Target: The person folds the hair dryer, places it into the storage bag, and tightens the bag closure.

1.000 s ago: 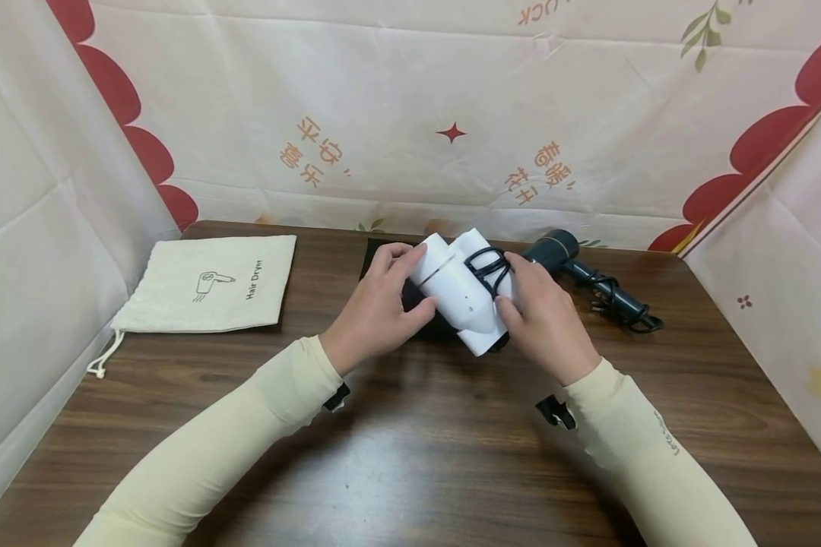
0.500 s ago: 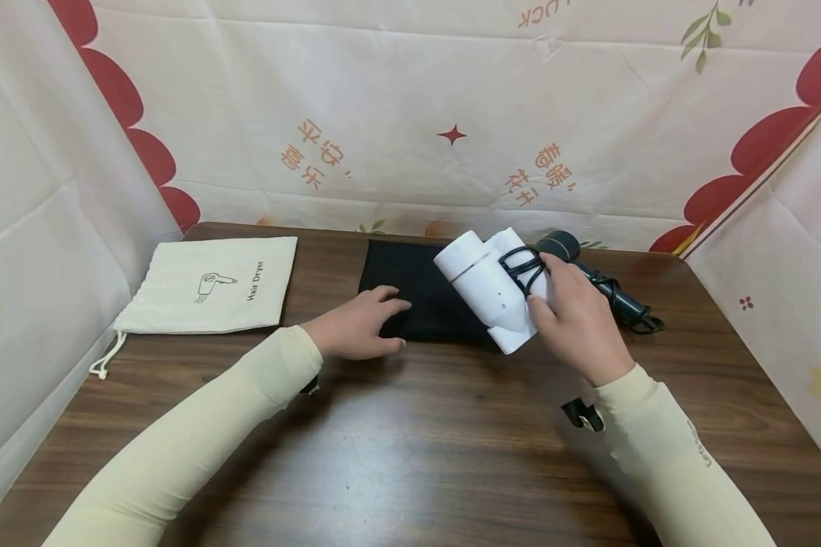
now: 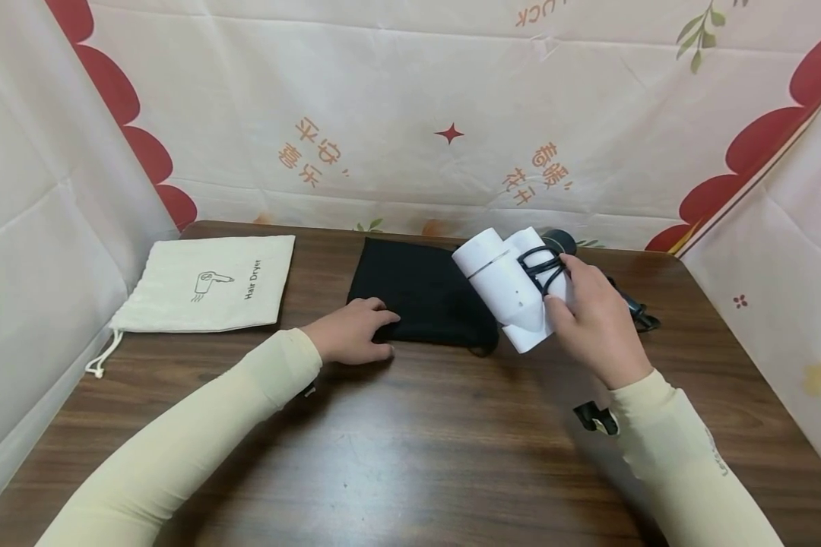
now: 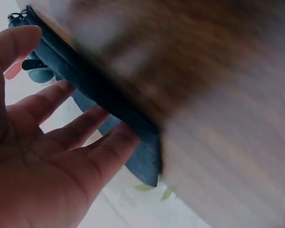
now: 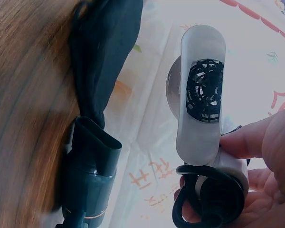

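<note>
My right hand (image 3: 597, 327) grips a folded white hair dryer (image 3: 502, 285), whose black cord (image 3: 540, 267) is coiled against its handle. In the right wrist view, the dark round grille (image 5: 205, 90) of this dryer faces the camera, with thumb and fingers around the handle. A flat black cloth pouch (image 3: 417, 292) lies on the table. At its left front corner, my left hand (image 3: 349, 332) rests with fingertips on the cloth. Those fingers (image 4: 92, 123) are spread and lightly bent along the pouch's edge in the left wrist view.
Behind the right hand lies a dark green hair dryer (image 5: 88, 190) with its cord wrapped, partly hidden in the head view. A cream drawstring bag (image 3: 212, 285) printed "Hair Dryer" lies at the left of the wooden table (image 3: 410, 441). Printed curtains (image 3: 397, 106) enclose the table.
My left hand has let go of the white hair dryer and moved left and down to the black pouch. My right hand has carried the dryer right, uncovering the pouch.
</note>
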Action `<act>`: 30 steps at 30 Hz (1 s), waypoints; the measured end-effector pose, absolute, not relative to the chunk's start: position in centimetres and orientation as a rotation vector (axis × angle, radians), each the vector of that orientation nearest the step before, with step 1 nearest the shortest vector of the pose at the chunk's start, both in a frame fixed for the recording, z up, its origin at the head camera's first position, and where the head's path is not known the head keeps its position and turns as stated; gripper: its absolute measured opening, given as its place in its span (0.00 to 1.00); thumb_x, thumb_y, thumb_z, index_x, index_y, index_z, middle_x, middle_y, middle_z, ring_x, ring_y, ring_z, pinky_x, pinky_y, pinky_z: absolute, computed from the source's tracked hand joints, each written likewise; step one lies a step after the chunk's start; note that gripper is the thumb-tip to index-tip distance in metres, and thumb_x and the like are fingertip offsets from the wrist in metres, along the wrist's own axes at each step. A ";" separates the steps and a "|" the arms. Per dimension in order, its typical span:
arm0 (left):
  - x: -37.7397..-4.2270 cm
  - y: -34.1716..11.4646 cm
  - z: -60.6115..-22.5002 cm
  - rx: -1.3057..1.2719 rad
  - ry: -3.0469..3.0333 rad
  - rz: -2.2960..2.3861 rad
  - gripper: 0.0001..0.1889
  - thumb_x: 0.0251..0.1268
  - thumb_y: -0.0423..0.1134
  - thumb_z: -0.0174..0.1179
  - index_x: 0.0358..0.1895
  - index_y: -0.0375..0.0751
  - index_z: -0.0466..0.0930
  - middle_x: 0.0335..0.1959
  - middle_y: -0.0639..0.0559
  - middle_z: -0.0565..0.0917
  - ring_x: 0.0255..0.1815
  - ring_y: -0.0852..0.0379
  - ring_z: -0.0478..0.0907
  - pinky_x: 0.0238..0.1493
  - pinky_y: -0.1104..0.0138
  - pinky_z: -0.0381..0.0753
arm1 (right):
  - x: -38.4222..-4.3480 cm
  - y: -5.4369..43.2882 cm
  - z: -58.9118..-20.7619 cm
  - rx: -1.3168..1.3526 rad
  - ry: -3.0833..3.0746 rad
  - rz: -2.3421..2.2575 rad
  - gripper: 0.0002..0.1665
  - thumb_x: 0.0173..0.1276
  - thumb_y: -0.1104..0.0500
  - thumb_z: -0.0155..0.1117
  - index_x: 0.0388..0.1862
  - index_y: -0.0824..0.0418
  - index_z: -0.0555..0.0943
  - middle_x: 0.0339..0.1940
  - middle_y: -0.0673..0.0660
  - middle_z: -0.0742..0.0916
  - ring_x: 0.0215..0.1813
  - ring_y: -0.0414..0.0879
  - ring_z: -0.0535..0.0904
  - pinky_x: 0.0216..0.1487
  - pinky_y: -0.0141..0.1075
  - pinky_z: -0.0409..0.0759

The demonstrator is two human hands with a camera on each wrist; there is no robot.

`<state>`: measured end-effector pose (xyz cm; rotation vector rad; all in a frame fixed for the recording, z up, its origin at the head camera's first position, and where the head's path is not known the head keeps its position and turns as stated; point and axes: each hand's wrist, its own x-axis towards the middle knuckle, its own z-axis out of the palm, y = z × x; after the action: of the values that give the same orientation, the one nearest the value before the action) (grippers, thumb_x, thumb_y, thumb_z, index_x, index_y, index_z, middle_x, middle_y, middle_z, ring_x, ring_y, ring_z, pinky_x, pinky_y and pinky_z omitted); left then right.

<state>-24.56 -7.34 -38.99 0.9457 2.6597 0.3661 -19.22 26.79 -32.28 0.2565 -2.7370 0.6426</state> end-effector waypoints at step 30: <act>-26.3 -11.9 -38.5 0.852 2.721 0.236 0.29 0.71 0.47 0.60 0.73 0.47 0.69 0.64 0.34 0.66 0.57 0.45 0.73 0.55 0.54 0.75 | -18.8 25.8 -31.5 0.306 -2.724 0.669 0.34 0.71 0.62 0.57 0.73 0.72 0.63 0.58 0.71 0.75 0.49 0.63 0.72 0.50 0.62 0.75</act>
<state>-26.27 -11.87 -38.49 0.8516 2.7215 0.2355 -18.78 25.79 -31.54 0.3056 -2.7243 0.6690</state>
